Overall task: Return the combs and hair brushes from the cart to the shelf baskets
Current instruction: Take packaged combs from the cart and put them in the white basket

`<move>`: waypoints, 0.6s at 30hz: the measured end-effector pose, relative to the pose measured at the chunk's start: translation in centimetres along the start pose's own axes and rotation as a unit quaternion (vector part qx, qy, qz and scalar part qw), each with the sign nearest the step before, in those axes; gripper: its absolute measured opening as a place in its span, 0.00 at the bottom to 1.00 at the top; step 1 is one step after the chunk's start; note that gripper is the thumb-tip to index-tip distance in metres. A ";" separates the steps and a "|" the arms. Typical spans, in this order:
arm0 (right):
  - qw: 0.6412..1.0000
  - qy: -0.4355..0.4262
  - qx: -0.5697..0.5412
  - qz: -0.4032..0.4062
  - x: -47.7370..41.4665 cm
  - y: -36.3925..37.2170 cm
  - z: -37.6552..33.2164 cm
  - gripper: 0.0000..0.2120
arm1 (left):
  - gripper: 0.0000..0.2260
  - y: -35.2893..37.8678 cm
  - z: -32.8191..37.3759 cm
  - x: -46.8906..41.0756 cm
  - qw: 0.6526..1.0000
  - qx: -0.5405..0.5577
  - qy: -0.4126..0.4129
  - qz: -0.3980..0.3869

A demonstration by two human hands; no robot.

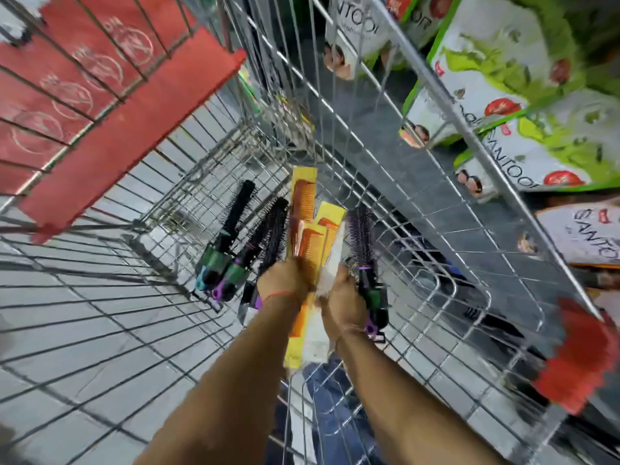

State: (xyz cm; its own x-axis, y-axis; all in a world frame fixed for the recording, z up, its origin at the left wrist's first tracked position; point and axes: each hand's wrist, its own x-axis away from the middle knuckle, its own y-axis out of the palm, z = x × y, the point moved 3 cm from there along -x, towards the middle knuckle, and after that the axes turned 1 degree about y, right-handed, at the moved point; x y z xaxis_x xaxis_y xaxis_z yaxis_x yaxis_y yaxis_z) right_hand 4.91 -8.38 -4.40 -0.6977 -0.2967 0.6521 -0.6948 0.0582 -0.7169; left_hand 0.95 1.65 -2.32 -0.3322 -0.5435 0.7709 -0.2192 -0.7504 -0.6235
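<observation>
Both my hands are down inside the wire cart [161, 209]. My left hand [285, 280] grips a bundle of orange combs on yellow cards [303, 203], held upright. My right hand [347, 297] holds a round hair brush [362, 236] with purple bristles and a black and green handle, and also touches the white back of a comb card [318, 340]. Three more round black brushes [235, 236] lie on the cart floor just left of my left hand, handles toward me.
The red child-seat flap [127, 129] of the cart is at upper left. Shelves with green and white boxes [523, 78] stand at the right behind the cart's side wall. A red cart handle end [573, 357] is at the lower right. Grey floor tiles show below.
</observation>
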 end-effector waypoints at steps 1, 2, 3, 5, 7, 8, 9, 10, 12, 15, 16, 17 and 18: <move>0.999 0.018 -0.028 0.002 0.0 0.2 0.6 0.22 | 0.15 -0.5 -0.3 -0.2 1.000 0.009 -0.012 0.012; 0.997 0.038 -0.064 0.008 0.4 -0.3 0.7 0.24 | 0.15 -1.0 -0.6 -0.1 0.999 0.031 -0.023 0.018; 0.995 0.047 -0.087 0.014 0.8 -0.7 0.8 0.25 | 0.15 -1.5 -0.7 0.0 0.998 0.057 -0.028 0.022; 0.992 0.067 -0.101 0.020 0.9 -1.0 1.3 0.28 | 0.13 -2.0 -1.1 0.1 0.992 0.120 -0.033 0.006; 0.994 0.060 -0.091 0.022 1.7 -2.4 1.0 0.27 | 0.06 -2.7 -1.4 0.3 0.979 0.200 -0.029 -0.001; 0.995 0.047 -0.078 0.036 2.1 -3.0 0.8 0.25 | 0.04 -3.1 -1.6 0.6 0.972 0.234 -0.026 0.012; 0.997 0.020 -0.051 0.061 2.2 -3.4 0.8 0.24 | 0.04 -3.6 -1.7 0.7 0.964 0.260 -0.017 0.044; 0.996 -0.006 -0.022 0.082 2.3 -3.7 0.6 0.24 | 0.03 -4.1 -1.7 1.1 0.959 0.271 -0.017 0.077; 0.993 -0.067 0.046 0.087 2.3 -3.3 0.2 0.24 | 0.02 -4.9 -1.9 1.7 0.950 0.292 -0.016 0.112; 0.993 -0.083 0.075 -0.024 2.0 -2.0 -0.6 0.18 | 0.08 -4.9 -2.6 1.5 0.944 0.298 -0.034 0.139; 0.991 -0.088 0.090 -0.034 2.0 -1.8 -0.7 0.16 | 0.11 -4.8 -2.9 1.5 0.939 0.311 -0.045 0.138; 0.989 -0.092 0.115 -0.027 1.9 -1.7 -0.9 0.15 | 0.12 -4.7 -3.2 1.3 0.933 0.329 -0.046 0.139; 0.986 -0.082 0.146 -0.015 1.9 -1.8 -1.0 0.15 | 0.13 -4.6 -3.4 1.4 0.929 0.342 -0.048 0.132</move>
State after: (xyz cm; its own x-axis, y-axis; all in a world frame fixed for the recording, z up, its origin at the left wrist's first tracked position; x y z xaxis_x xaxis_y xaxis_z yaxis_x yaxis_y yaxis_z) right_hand 4.61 -8.09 -1.65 -0.6231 -0.4459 0.6426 -0.6178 -0.2233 -0.7540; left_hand -1.60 5.55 1.18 -0.2005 -0.7487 0.6319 0.5030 -0.6321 -0.5894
